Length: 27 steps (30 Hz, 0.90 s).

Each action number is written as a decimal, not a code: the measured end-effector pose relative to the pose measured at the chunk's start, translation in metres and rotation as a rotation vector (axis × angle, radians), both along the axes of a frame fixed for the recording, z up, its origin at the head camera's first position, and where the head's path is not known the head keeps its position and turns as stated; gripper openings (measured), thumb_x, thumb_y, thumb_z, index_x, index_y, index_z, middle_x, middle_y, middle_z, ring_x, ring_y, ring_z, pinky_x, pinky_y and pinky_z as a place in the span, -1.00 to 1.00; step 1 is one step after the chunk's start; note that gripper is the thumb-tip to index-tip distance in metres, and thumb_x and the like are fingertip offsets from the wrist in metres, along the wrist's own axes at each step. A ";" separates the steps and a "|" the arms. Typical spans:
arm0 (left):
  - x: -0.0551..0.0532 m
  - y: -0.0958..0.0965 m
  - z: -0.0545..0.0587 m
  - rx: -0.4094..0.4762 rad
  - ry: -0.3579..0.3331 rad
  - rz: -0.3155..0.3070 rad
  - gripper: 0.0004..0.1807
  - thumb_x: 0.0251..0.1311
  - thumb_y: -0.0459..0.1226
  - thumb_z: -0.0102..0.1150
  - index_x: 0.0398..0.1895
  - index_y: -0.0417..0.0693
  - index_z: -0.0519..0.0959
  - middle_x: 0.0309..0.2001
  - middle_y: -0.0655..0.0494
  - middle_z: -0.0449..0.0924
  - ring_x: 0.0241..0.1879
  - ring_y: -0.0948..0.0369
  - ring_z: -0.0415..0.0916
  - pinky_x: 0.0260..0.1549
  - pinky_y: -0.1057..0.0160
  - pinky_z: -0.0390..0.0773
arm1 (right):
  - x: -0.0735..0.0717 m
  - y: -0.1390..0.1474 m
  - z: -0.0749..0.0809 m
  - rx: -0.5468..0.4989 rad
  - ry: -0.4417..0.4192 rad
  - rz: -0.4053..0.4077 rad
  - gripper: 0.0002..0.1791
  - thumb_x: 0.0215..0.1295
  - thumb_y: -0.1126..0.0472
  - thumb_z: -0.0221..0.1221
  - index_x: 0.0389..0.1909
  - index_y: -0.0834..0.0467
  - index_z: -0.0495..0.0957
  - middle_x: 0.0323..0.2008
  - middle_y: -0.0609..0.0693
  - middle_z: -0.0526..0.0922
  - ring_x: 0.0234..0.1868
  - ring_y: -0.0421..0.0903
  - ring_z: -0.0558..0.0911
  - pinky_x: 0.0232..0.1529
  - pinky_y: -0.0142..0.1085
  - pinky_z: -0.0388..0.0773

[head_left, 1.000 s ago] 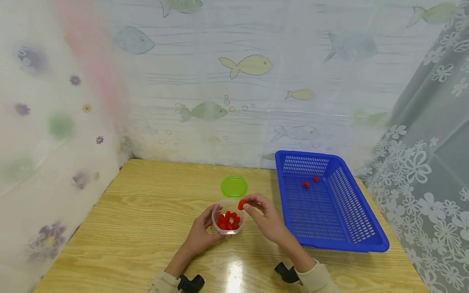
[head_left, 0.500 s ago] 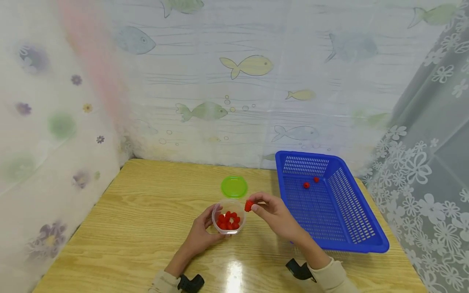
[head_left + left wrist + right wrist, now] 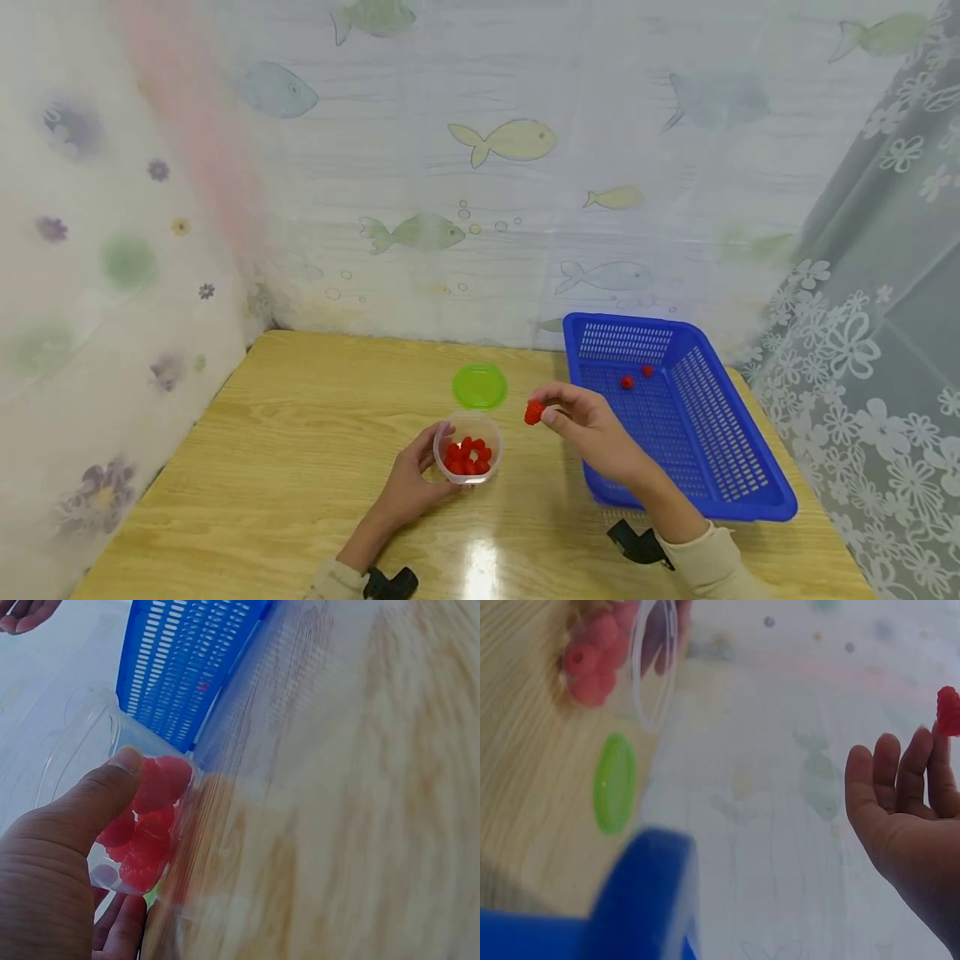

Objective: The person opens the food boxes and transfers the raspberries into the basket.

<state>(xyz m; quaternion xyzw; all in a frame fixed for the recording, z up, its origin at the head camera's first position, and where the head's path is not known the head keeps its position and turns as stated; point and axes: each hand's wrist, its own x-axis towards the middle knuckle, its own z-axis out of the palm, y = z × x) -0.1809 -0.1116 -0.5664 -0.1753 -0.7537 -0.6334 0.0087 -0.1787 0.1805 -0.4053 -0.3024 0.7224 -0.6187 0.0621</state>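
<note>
My left hand (image 3: 415, 477) grips a clear plastic tub (image 3: 491, 433) from its left side, thumb and fingers curled round the wall. Inside sit several red raspberries (image 3: 467, 457); in the left wrist view the berries (image 3: 154, 825) show through the side close to the thumb. My right hand (image 3: 592, 427) pinches one raspberry (image 3: 534, 412) between thumb and fingertips, raised between the tub and the blue basket. That same berry (image 3: 949, 711) appears at the right edge of the right wrist view, at the fingertips.
A blue perforated basket (image 3: 678, 498) stands on the right of the wooden table (image 3: 300, 417), with two raspberries (image 3: 627, 382) on its floor. Behind the tub lies a green lid (image 3: 480, 387). Patterned curtains (image 3: 495, 250) hang along the back and sides.
My right hand has moved right with the raspberry, away from above the tub's rim toward the basket. The left hand and tub have stayed in place.
</note>
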 end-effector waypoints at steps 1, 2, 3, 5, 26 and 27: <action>0.000 0.000 0.000 0.004 -0.004 0.000 0.00 -0.07 -0.37 0.61 0.49 -0.13 0.29 0.38 -0.17 0.44 0.40 -0.06 0.39 0.33 0.17 0.43 | -0.001 0.003 0.001 -0.006 0.004 0.007 -0.76 0.57 0.30 0.03 0.06 0.40 0.49 -0.11 -0.11 0.61 -0.05 -0.21 0.63 0.04 -0.38 0.62; 0.001 0.000 0.000 0.009 -0.009 0.000 0.00 -0.07 -0.37 0.61 0.49 -0.13 0.29 0.38 -0.17 0.43 0.40 -0.07 0.38 0.34 0.17 0.42 | -0.002 0.005 0.002 -0.009 0.005 0.011 -0.76 0.57 0.31 0.03 0.06 0.39 0.49 -0.11 -0.12 0.61 -0.06 -0.21 0.62 0.03 -0.38 0.62; 0.001 0.000 0.000 0.013 -0.013 0.000 0.00 -0.07 -0.38 0.61 0.49 -0.14 0.29 0.38 -0.18 0.43 0.41 -0.07 0.38 0.34 0.17 0.42 | -0.002 0.008 0.003 -0.011 0.009 0.013 -0.78 0.57 0.32 0.03 0.05 0.38 0.49 -0.11 -0.13 0.61 -0.05 -0.22 0.62 0.02 -0.38 0.62; 0.001 0.001 0.000 0.022 -0.020 -0.001 0.00 -0.07 -0.39 0.61 0.49 -0.15 0.29 0.39 -0.19 0.43 0.41 -0.07 0.37 0.34 0.16 0.42 | -0.004 0.013 0.004 -0.009 0.017 0.016 -0.79 0.57 0.32 0.01 0.05 0.35 0.50 -0.10 -0.16 0.61 -0.05 -0.22 0.61 0.01 -0.39 0.61; 0.000 0.001 -0.002 0.019 -0.006 0.004 0.01 -0.10 -0.37 0.63 0.49 -0.12 0.31 0.38 -0.13 0.44 0.40 -0.05 0.38 0.34 0.18 0.44 | -0.024 0.061 0.020 0.038 0.062 -0.119 -0.76 0.61 0.30 -0.05 0.06 0.29 0.53 -0.09 -0.09 0.66 -0.04 -0.21 0.64 0.09 -0.43 0.61; 0.000 0.001 -0.002 0.018 -0.004 0.006 0.01 -0.10 -0.37 0.63 0.49 -0.13 0.31 0.38 -0.14 0.45 0.40 -0.06 0.38 0.34 0.17 0.44 | -0.026 0.062 0.019 0.038 0.061 -0.122 -0.76 0.61 0.30 -0.06 0.06 0.29 0.53 -0.09 -0.08 0.66 -0.04 -0.20 0.65 0.09 -0.42 0.61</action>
